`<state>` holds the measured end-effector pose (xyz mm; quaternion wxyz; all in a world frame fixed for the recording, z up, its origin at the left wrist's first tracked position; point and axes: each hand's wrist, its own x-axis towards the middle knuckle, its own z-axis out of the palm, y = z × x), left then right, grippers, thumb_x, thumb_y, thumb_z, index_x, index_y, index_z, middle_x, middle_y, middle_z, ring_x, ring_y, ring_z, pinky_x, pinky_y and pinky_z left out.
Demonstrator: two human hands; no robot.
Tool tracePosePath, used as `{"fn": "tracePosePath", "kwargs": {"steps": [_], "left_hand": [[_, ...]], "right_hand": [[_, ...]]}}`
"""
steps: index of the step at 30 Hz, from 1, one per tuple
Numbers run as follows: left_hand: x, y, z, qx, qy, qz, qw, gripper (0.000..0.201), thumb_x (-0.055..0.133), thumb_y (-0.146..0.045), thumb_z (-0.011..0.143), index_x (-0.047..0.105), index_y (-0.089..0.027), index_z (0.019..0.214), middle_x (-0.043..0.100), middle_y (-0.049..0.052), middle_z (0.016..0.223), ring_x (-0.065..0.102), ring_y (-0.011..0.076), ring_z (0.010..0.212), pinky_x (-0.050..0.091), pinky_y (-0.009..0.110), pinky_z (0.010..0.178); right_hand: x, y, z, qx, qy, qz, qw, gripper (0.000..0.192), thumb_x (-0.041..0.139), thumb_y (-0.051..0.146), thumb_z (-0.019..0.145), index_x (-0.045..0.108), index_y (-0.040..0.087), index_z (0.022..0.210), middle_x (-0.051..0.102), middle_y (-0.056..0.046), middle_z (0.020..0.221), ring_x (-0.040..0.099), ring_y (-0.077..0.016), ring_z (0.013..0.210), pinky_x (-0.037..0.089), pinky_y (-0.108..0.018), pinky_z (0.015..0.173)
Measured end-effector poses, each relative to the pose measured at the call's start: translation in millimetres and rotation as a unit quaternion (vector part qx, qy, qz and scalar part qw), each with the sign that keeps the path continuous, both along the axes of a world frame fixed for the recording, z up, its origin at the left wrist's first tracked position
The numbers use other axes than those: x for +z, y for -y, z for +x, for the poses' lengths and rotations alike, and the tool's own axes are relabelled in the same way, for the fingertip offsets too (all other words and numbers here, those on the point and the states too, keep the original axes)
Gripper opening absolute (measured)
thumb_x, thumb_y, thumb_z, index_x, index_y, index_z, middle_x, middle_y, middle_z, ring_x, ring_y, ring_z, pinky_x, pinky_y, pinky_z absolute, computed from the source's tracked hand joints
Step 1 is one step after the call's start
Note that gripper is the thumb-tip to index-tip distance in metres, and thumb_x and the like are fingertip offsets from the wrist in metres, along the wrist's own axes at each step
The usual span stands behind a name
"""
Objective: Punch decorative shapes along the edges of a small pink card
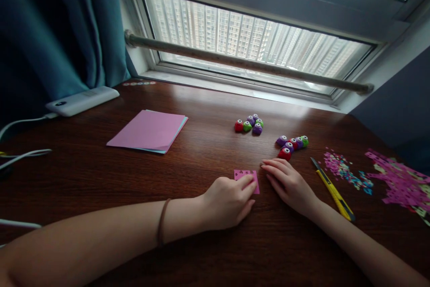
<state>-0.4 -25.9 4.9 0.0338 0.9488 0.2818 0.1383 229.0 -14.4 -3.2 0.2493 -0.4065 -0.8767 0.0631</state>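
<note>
A small piece of pink paper (238,174) with a row of punched holes along its far edge lies on the brown table. My left hand (226,202), a brown band at its wrist, has its fingers bent down onto the paper's right side and covers part of it. Just right of the paper, my right hand (290,184) rests on the table with its fingers stretched out and nothing in them. Beyond it sits a group of small red, purple and green craft punches (293,143), each with a white ring on top.
More craft punches (250,124) stand farther back. A yellow utility knife (336,193) lies right of my right hand, beside pink and blue confetti (347,170) and punched pink paper scraps (405,182). Stacked paper sheets (149,129) and a corded white device (83,101) are on the left.
</note>
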Motion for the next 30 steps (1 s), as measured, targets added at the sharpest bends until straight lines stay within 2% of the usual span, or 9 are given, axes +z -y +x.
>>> {"fn": "tracePosePath", "kwargs": {"steps": [4, 8, 11, 14, 18, 24, 27, 30], "left_hand": [[2.1, -6, -2, 0.086, 0.020, -0.021, 0.996, 0.031, 0.042, -0.033, 0.086, 0.050, -0.016, 0.111, 0.054, 0.008, 0.107, 0.061, 0.0174, 0.077, 0.053, 0.031, 0.064], [2.8, -18, -5, 0.178, 0.023, -0.040, 0.983, 0.040, 0.056, -0.047, 0.076, 0.052, -0.015, 0.100, 0.050, 0.008, 0.102, 0.059, 0.0192, 0.076, 0.052, 0.033, 0.064], [0.9, -24, -6, 0.180, 0.034, -0.052, 0.982, 0.045, 0.060, -0.053, 0.072, 0.052, -0.015, 0.094, 0.050, 0.008, 0.099, 0.057, 0.0206, 0.084, 0.051, 0.034, 0.071], [-1.3, -24, -6, 0.170, 0.035, -0.055, 0.983, 0.042, 0.060, -0.052, 0.072, 0.052, -0.016, 0.093, 0.050, 0.007, 0.098, 0.056, 0.0205, 0.085, 0.050, 0.034, 0.074], [-2.0, -24, -6, 0.171, 0.037, -0.061, 0.983, 0.041, 0.061, -0.051, 0.072, 0.051, -0.016, 0.090, 0.051, 0.006, 0.097, 0.055, 0.0197, 0.084, 0.050, 0.033, 0.072], [-1.0, -25, -6, 0.169, 0.052, -0.073, 0.981, 0.038, 0.062, -0.049, 0.072, 0.050, -0.017, 0.088, 0.051, 0.005, 0.094, 0.054, 0.0178, 0.081, 0.047, 0.028, 0.065], [-1.3, -24, -6, 0.173, 0.058, -0.072, 0.980, 0.039, 0.063, -0.048, 0.071, 0.048, -0.016, 0.087, 0.051, 0.004, 0.092, 0.054, 0.0176, 0.079, 0.046, 0.028, 0.064], [-1.6, -24, -5, 0.175, 0.060, -0.071, 0.980, 0.040, 0.064, -0.048, 0.070, 0.046, -0.016, 0.087, 0.051, 0.004, 0.091, 0.053, 0.0176, 0.078, 0.046, 0.028, 0.062]], "right_hand": [[5.9, -36, -13, -0.053, -0.008, 0.040, 0.998, 0.030, 0.045, 0.015, 0.084, 0.053, 0.019, 0.113, 0.055, -0.008, 0.116, 0.048, -0.0214, 0.110, 0.042, -0.040, 0.096], [2.7, -87, -28, -0.161, -0.025, 0.061, 0.985, 0.038, 0.047, 0.017, 0.081, 0.047, 0.009, 0.119, 0.051, -0.018, 0.119, 0.045, -0.0282, 0.111, 0.039, -0.046, 0.096], [-4.5, -115, -36, -0.228, -0.024, 0.059, 0.971, 0.040, 0.049, 0.017, 0.079, 0.048, 0.005, 0.118, 0.053, -0.020, 0.110, 0.048, -0.0312, 0.103, 0.041, -0.048, 0.091], [-10.0, -126, -39, -0.269, -0.017, 0.051, 0.962, 0.038, 0.050, 0.018, 0.078, 0.051, 0.006, 0.114, 0.054, -0.021, 0.103, 0.050, -0.0321, 0.095, 0.042, -0.049, 0.084], [-12.3, -127, -37, -0.278, -0.019, 0.041, 0.959, 0.033, 0.050, 0.016, 0.078, 0.055, 0.008, 0.109, 0.052, -0.018, 0.097, 0.050, -0.0315, 0.092, 0.043, -0.048, 0.083], [-10.1, -117, -30, -0.234, -0.066, 0.012, 0.970, 0.021, 0.053, 0.015, 0.075, 0.055, 0.012, 0.096, 0.050, -0.014, 0.097, 0.052, -0.0260, 0.087, 0.044, -0.043, 0.084], [-6.7, -95, -29, -0.198, -0.105, -0.018, 0.974, 0.016, 0.054, 0.016, 0.076, 0.053, 0.014, 0.092, 0.052, -0.011, 0.094, 0.055, -0.0224, 0.080, 0.048, -0.041, 0.078], [-3.3, -59, -26, -0.160, -0.146, -0.054, 0.975, 0.016, 0.054, 0.019, 0.079, 0.051, 0.017, 0.095, 0.056, -0.008, 0.092, 0.058, -0.0211, 0.082, 0.051, -0.037, 0.076]]}}
